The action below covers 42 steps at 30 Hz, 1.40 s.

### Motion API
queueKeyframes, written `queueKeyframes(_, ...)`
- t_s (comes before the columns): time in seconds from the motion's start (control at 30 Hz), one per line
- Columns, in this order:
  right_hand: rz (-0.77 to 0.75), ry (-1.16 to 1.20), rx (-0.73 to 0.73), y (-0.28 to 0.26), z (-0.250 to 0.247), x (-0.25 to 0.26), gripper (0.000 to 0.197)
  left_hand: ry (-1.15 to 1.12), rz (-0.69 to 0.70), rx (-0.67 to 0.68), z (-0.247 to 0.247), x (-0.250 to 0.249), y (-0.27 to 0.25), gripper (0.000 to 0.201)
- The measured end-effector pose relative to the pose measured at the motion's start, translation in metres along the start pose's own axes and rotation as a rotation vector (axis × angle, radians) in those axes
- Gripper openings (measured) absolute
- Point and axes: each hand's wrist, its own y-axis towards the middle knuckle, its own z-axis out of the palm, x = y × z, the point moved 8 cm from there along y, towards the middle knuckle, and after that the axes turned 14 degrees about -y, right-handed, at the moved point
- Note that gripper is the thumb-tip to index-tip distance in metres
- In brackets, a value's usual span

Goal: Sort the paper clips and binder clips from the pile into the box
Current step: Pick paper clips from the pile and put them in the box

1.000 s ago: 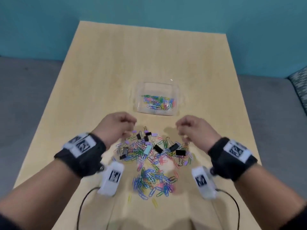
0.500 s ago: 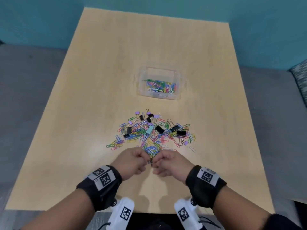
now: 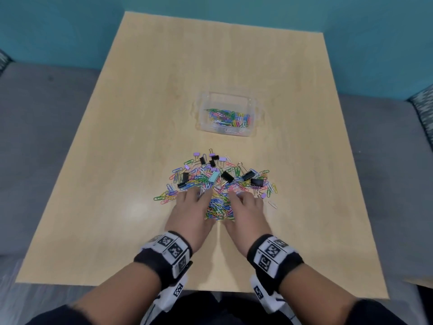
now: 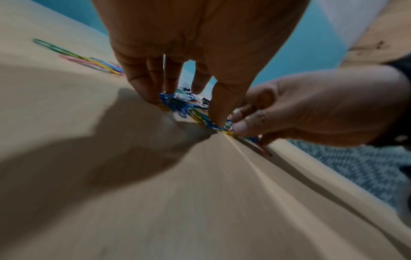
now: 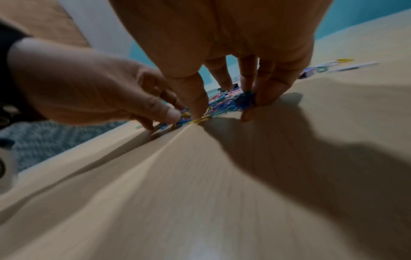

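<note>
A pile of coloured paper clips and binder clips (image 3: 220, 181) lies mid-table, with black binder clips (image 3: 227, 176) and a teal one (image 3: 213, 177) toward its far side. Beyond it stands a clear plastic box (image 3: 254, 106) that holds several paper clips. My left hand (image 3: 194, 195) and right hand (image 3: 243, 198) rest side by side on the pile's near edge, fingertips down on the table. A heap of paper clips (image 3: 219, 208) sits between them. In the left wrist view my left fingers (image 4: 142, 88) stand fairly straight behind blue clips (image 4: 175, 103). My right fingers (image 5: 266, 88) do the same.
The tan table (image 3: 164, 102) ends at a front edge close under my wrists. A few stray paper clips (image 3: 164, 198) lie left of the pile and one (image 3: 273, 204) to the right. Grey floor and a teal wall surround the table.
Half a second ago both hands were curled together at the pile's near edge. Now they have spread apart and reached forward, fingers extended, with a heap of paper clips between them.
</note>
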Motion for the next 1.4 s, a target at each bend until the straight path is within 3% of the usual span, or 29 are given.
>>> queueKeyframes(0.17,-0.077,-0.092,-0.022,0.015,-0.003,0.018,0.036,0.026,0.024,-0.003,0.006,-0.009,0.012,0.038)
queueKeyframes(0.3,-0.127,-0.132,0.004,0.014,-0.003,0.018,0.032,0.022,0.061,-0.005,0.006,-0.007,0.014,0.02)
queueKeyframes(0.43,-0.161,-0.156,0.034,0.012,-0.002,0.014,0.032,0.035,0.088,0.005,0.005,-0.005,0.013,0.015)
queueKeyframes(0.63,-0.089,-0.116,0.124,0.012,-0.008,0.001,0.02,-0.137,-0.025,0.018,-0.005,0.005,0.012,0.014)
queueKeyframes(0.8,0.084,0.162,0.206,0.018,-0.012,-0.023,0.013,-0.36,-0.221,0.038,-0.015,0.02,0.011,0.006)
queueKeyframes(0.93,0.292,0.634,0.31,0.015,-0.009,-0.042,0.016,-0.841,-0.448,0.037,-0.017,0.034,0.007,0.007)
queueKeyframes(1.07,0.339,0.957,0.476,0.014,-0.008,-0.043,0.026,-1.154,-0.587,0.142,-0.02,0.033,0.006,0.006)
queueKeyframes(1.2,0.295,1.157,0.505,0.031,-0.028,-0.039,0.025,-1.34,-0.604,0.221,-0.037,0.019,0.021,0.008)
queueKeyframes(1.27,0.272,1.249,0.446,0.05,-0.048,-0.038,0.024,-1.386,-0.563,0.209,-0.052,0.01,0.041,0.008)
queueKeyframes(1.4,0.256,1.203,0.282,0.106,-0.09,-0.046,0.024,-1.322,-0.456,0.116,-0.083,-0.005,0.1,0.009)
